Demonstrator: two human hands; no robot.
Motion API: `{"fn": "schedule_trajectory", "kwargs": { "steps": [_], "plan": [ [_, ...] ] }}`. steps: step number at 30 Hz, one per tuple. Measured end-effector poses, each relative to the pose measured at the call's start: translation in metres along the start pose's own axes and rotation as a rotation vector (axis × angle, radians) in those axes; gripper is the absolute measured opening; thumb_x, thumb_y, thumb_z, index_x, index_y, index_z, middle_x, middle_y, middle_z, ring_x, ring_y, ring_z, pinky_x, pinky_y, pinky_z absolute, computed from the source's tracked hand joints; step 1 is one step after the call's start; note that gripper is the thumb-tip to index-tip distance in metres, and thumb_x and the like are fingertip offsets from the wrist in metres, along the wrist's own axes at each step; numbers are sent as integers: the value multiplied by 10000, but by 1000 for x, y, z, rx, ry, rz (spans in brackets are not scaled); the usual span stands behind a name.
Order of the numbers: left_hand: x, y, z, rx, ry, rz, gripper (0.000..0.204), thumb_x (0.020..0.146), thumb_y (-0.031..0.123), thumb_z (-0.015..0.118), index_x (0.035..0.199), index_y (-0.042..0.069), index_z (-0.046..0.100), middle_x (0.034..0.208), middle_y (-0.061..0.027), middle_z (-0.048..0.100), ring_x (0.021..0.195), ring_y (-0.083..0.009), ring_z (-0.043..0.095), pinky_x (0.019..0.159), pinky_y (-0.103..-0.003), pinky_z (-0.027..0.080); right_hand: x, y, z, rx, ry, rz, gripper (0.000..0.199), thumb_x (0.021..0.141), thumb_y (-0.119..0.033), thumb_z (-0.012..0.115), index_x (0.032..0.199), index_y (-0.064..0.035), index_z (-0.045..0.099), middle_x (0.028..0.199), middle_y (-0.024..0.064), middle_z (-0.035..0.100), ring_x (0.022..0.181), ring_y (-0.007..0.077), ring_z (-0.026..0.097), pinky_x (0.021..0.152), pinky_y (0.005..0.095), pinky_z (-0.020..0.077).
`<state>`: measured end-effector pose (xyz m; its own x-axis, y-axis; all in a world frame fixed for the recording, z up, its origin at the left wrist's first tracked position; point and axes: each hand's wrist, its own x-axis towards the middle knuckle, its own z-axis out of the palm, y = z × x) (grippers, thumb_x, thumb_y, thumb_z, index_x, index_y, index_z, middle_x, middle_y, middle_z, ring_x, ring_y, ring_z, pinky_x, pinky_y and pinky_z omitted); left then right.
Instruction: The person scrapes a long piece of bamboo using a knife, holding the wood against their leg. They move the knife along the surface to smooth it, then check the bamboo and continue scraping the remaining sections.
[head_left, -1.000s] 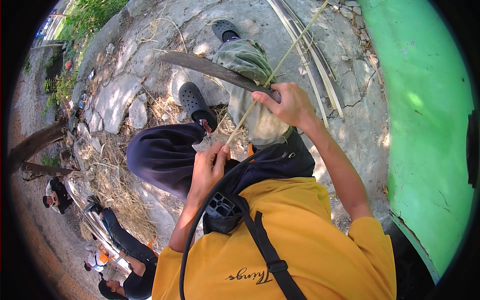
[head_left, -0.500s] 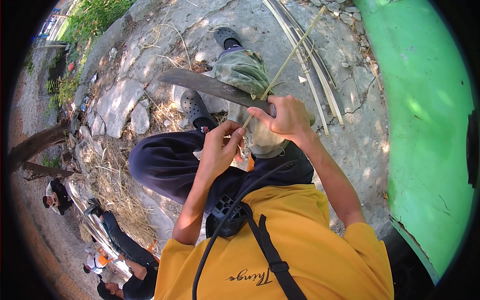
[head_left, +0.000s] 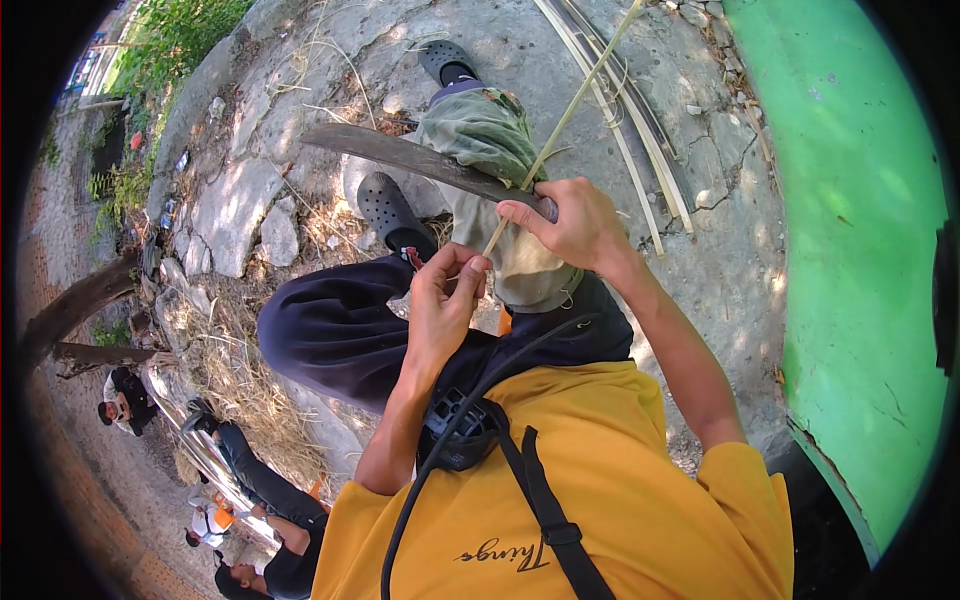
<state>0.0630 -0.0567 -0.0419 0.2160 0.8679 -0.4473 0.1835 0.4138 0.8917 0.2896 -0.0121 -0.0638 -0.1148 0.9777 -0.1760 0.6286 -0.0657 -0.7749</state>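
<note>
My right hand (head_left: 580, 225) is closed round the handle end of a machete (head_left: 400, 158). Its dark, broad blade points to the left, across my outstretched leg. A thin, pale bamboo strip (head_left: 580, 110) runs slantwise under my right thumb and against the blade near the handle. The strip's near end is pinched between the thumb and fingers of my left hand (head_left: 445, 300). Under the blade, a greenish-grey cloth (head_left: 475, 130) is wrapped over my leg; part of it is hidden by the machete and my right hand.
Several long split strips (head_left: 635, 140) lie on the cracked concrete (head_left: 720, 170) at the far right. A green wall (head_left: 850, 250) stands on the right. Dry shavings (head_left: 235, 385) and broken slabs (head_left: 240, 215) are on the left. Other people (head_left: 275, 500) sit at the lower left.
Both hands keep their holds on the machete and the strip. The blade's tip has shifted slightly left and away, and the view has moved a little.
</note>
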Motion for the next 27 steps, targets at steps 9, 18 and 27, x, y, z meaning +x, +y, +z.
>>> {"fn": "schedule_trajectory", "kwargs": {
  "steps": [9, 18, 27],
  "plan": [
    [-53, -4, -48, -29, -51, -213, 122, 1086, 128, 603, 1038, 22, 641, 750, 25, 566, 621, -25, 446, 548, -221, 342, 2, 2, -7, -8, -22, 20, 798, 868, -764, 682, 671, 9, 708, 561, 173, 606, 591, 382, 670, 579, 447, 493],
    [-23, 9, -14, 155, -12, 30, 158, 1087, 105, 566, 1086, -14, 670, 735, 54, 477, 660, -27, 399, 570, -225, 305, -28, -7, -14, -28, 11, -146, 395, 792, -360, 842, 909, -9, 707, 726, 177, 684, 696, 383, 708, 663, 459, 549],
    [19, 36, 2, 55, 13, 137, 156, 1075, 95, 575, 1101, -23, 673, 770, -6, 598, 662, -42, 484, 593, -237, 418, -22, -39, -32, 193, 68, -57, 519, 748, -246, 925, 1067, -17, 586, 849, 170, 725, 797, 342, 757, 720, 393, 582]
  ]
}}
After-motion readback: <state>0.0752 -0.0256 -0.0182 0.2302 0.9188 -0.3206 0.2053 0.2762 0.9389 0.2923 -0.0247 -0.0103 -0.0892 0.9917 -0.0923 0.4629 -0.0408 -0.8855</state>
